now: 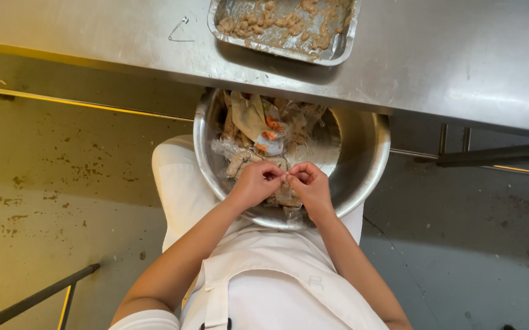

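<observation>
At about 8 o'clock a dark metal bar (32, 299) slants across the stained floor (63, 177), well apart from the work. On the steel bench (93, 30) at 11 o'clock lies a bent wire clip (179, 30), near the tray but not touching it.

The left hand (255, 182) sits just left of centre, fingers curled in and thumb and forefinger pinched shut on something small; the right hand (310, 183) mirrors it just beside, fingertips meeting the left's. Between them they nip a small piece (284, 176), too small to tell what it is. Both hands hover over the near half of a large steel bowl (371, 165), which rests on the person's lap against the white apron (277, 281), tucked partly under the bench edge. Held there, the bowl seems placed to catch whatever drops from the fingers.

Inside the bowl, toward 12 o'clock from the hands, lies a heap of pale shells and scraps (258, 131) with orange bits and crumpled clear film.

Up at 12 o'clock, a shallow metal tray (344, 43) stands on the bench, spread with small pale-brown peeled pieces (277, 24); it sits within easy reach straight above the bowl, likely so finished pieces stay apart from the waste. At 3 o'clock a dark rail (496, 156) runs below the bench.
</observation>
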